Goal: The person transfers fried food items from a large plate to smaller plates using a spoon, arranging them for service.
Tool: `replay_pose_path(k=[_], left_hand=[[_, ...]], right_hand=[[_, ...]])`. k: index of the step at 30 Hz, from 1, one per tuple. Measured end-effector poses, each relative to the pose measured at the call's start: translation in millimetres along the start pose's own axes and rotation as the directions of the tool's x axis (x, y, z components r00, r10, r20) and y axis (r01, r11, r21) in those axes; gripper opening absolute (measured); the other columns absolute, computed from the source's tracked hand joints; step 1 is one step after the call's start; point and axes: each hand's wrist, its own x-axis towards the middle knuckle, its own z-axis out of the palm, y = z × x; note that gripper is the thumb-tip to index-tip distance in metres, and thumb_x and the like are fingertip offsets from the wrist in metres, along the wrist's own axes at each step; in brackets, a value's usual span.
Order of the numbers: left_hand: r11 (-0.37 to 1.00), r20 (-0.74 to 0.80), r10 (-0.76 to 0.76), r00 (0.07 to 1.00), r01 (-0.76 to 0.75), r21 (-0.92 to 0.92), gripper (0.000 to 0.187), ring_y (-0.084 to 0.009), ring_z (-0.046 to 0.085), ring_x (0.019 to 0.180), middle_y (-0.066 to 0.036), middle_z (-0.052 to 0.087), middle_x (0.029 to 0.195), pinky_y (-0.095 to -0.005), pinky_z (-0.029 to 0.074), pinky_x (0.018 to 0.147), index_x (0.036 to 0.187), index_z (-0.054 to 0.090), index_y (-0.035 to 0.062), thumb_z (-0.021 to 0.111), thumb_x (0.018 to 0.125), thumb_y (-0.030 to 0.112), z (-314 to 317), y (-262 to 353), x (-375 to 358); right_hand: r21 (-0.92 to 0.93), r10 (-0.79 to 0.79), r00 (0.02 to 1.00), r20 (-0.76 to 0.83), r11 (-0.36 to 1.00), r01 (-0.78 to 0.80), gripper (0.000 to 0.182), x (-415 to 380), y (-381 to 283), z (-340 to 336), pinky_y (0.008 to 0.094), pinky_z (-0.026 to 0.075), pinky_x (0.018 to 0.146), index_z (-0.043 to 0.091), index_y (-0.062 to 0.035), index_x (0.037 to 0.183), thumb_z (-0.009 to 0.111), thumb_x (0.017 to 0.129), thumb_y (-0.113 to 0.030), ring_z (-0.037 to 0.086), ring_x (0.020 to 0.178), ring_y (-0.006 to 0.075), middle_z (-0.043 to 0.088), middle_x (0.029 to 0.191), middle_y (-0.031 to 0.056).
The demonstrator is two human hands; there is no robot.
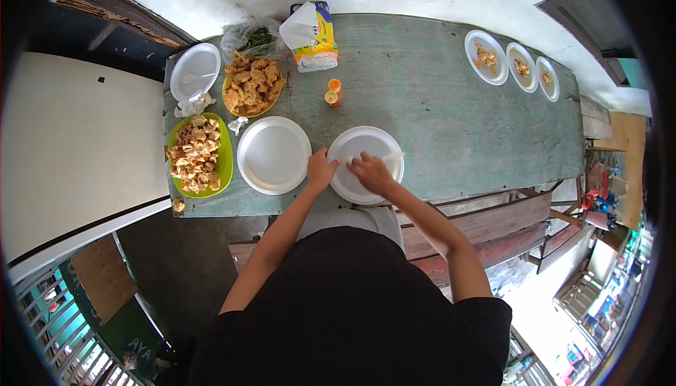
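Two white disposable plates lie side by side in front of me: a bare left plate (274, 156) and a right plate (365, 193). My left hand (322, 170) is at the near-left rim of the right plate, thumb and fingers closed on its edge. Over the middle of that same plate is my right hand (372, 173), fingers bent down and slightly blurred. A thin whitish strip (395, 155) sticks out beside it across the plate's right rim; I cannot tell what the fingers hold. Beyond the plates stand small orange-capped bottles (334, 94).
Left on the green table (422, 118) are a green plate of cut fried pieces (197, 157), a plate of fritters (253, 84), a white plate with a plastic spoon (195, 78) and crumpled tissue (238, 125). A tissue pack (313, 37) lies behind. Far right, three plates hold food (486, 56).
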Motion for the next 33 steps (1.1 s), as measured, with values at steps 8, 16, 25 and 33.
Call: replay_pose_path(k=[8,16,25,33], left_hand=[[0.996,-0.013,-0.038,0.999,0.039,0.075,0.034,-0.0369,0.059,0.078,-0.020,0.062,0.080,-0.0445,0.046,0.068,0.079,0.057,-0.0010,0.071,0.066,0.027,2,4,-4],[0.995,-0.062,-0.062,0.996,0.066,0.076,0.034,-0.0371,0.059,0.076,-0.020,0.062,0.080,-0.0445,0.046,0.067,0.078,0.059,-0.0016,0.072,0.065,0.027,9,-1,-3],[0.996,-0.060,-0.064,0.996,0.067,0.059,0.033,-0.0379,0.059,0.074,-0.021,0.061,0.076,-0.0442,0.046,0.066,0.076,0.060,-0.0022,0.073,0.064,0.026,10,-1,0],[1.000,-0.076,-0.015,0.997,0.016,0.007,0.032,-0.0368,0.059,0.071,-0.018,0.061,0.073,-0.0441,0.045,0.064,0.072,0.060,-0.0006,0.075,0.060,0.025,13,-8,3]], right_hand=[[-0.309,0.219,0.971,-0.094,0.921,-0.238,0.031,8,35,-2,0.0332,0.048,0.064,0.061,-0.0060,0.103,0.054,0.072,-0.009,0.054,0.093,0.0238,0.059,0.089,0.0035],[-0.105,0.590,0.790,-0.167,0.786,-0.610,0.024,-43,19,-1,0.0371,0.048,0.061,0.065,-0.0114,0.093,0.056,0.071,-0.005,0.055,0.084,0.0256,0.063,0.084,0.0035],[0.123,0.263,0.963,-0.059,0.959,-0.254,0.022,-73,-26,3,0.0338,0.050,0.061,0.068,-0.0109,0.087,0.057,0.070,-0.005,0.056,0.077,0.0243,0.064,0.079,0.0057],[0.159,0.543,0.779,-0.313,0.839,-0.521,0.020,-22,28,-5,0.0359,0.050,0.060,0.067,-0.0133,0.087,0.058,0.071,-0.005,0.055,0.079,0.0247,0.063,0.081,0.0027]])
